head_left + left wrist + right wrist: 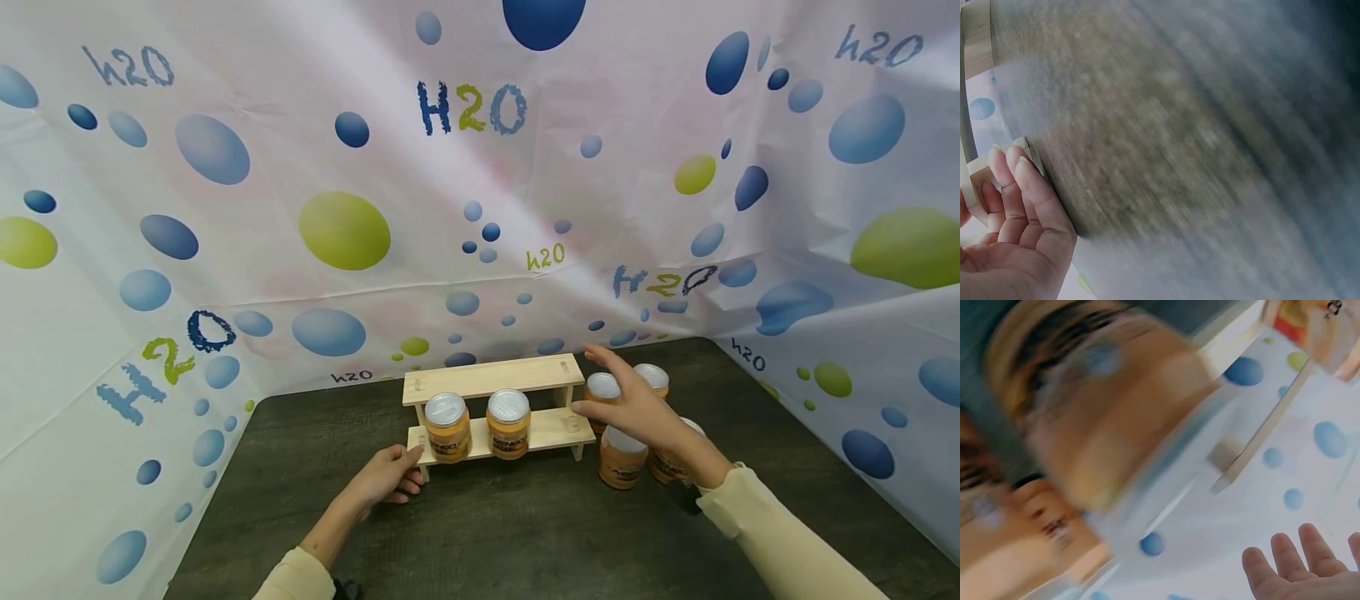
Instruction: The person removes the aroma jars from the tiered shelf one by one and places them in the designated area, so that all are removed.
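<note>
At lower centre the left hand (386, 477) grips the wooden rack (480, 381), likely steadying it; the right hand (639, 408) hovers empty, right of centre.

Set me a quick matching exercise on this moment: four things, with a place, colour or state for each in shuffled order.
Things:
1. left hand
2. right hand
3. lower shelf of the wooden rack
4. printed sheet

Places, colours, states:
A. white with blue and green spots
B. fingers spread, near the other jars, right of the rack
C. holding the rack's left end
D. bearing a pair of jars with silvery lids

Pairs: 1-C, 2-B, 3-D, 4-A
</note>
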`<state>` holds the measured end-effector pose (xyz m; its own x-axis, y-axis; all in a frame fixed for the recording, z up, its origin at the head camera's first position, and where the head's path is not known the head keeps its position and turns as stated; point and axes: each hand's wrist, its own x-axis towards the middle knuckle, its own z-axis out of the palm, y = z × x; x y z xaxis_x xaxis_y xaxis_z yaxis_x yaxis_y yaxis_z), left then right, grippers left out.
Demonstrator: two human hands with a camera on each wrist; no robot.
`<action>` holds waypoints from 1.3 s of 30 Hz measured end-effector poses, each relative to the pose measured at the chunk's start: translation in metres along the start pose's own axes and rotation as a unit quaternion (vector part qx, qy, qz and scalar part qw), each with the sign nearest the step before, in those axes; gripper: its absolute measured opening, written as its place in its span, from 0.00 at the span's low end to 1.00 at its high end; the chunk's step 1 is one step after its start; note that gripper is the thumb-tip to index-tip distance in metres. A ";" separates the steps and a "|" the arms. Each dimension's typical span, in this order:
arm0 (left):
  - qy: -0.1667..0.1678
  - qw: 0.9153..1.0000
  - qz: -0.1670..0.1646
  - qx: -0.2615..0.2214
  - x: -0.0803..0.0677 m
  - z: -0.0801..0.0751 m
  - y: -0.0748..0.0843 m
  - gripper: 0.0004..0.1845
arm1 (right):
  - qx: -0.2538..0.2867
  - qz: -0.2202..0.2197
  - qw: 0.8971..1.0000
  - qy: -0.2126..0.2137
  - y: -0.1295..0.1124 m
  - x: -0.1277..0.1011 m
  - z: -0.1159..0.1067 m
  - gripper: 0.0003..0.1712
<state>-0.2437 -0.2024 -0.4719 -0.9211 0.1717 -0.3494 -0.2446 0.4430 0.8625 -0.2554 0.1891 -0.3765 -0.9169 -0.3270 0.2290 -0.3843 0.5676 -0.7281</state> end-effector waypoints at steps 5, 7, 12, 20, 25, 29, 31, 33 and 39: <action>-0.001 1.000 0.002 -0.003 0.000 -0.001 -0.001 0.26 | -0.001 -0.022 1.000 -0.006 -0.014 0.011 0.019 0.48; -0.001 1.000 0.002 -0.003 0.000 -0.001 -0.001 0.26 | 0.012 -0.025 0.999 -0.016 -0.015 0.016 0.028 0.47; -0.001 1.000 0.000 -0.004 0.000 -0.001 -0.001 0.26 | 0.029 -0.040 0.998 -0.036 -0.023 0.022 0.048 0.47; 0.002 1.000 -0.010 -0.003 0.000 0.000 0.002 0.27 | 0.024 -0.050 0.997 -0.061 -0.028 0.024 0.076 0.44; -0.001 1.000 -0.010 -0.005 -0.001 -0.001 0.003 0.27 | 0.025 -0.045 0.997 -0.063 -0.025 0.023 0.087 0.42; -0.005 1.000 -0.004 -0.005 -0.001 -0.001 0.003 0.27 | 0.042 -0.044 0.995 -0.073 -0.021 0.022 0.091 0.41; -0.005 1.000 0.001 -0.003 0.000 -0.001 0.003 0.26 | 0.055 -0.049 0.994 -0.077 -0.020 0.021 0.092 0.40; -0.004 1.000 0.003 -0.003 0.000 -0.001 0.003 0.26 | 0.063 -0.056 0.994 -0.075 -0.018 0.021 0.093 0.40; -0.004 1.000 0.001 -0.005 0.001 -0.001 0.002 0.27 | 0.081 -0.066 0.993 -0.058 -0.025 0.019 0.095 0.36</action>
<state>-0.2457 -0.2024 -0.4703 -0.9191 0.1803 -0.3503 -0.2455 0.4334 0.8671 -0.2529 0.0963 -0.4152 -0.8370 -0.4813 0.2604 -0.4698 0.3879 -0.7930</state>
